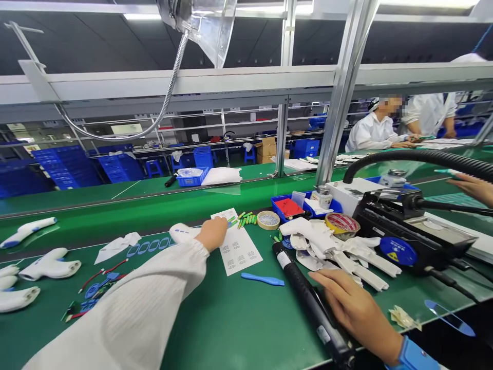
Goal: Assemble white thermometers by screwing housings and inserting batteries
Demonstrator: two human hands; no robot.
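My left hand (213, 232) reaches over a printed white sheet (239, 252). Its fingers are curled together beside several small green cylinders (246, 220) that look like batteries; whatever is in the grip is hidden. Just left of this hand lies a white plastic housing (181, 233) with blue marks. My right hand (352, 303), fingers stretched out, is at the side of a black pen-shaped power tool (304, 293), perhaps an electric screwdriver, without wrapping round it. Beyond its fingertips is a pile of white plastic shells (319, 239). A blue plastic pry tool (263, 279) lies between the hands.
Tape rolls (268, 220), a blue bin (275, 203) and a black machine (416, 236) stand at the right. Wired circuit parts (96, 293) and white housings (50, 264) lie at left. A co-worker's hand (475, 186) enters from the right; other people (381, 126) sit across.
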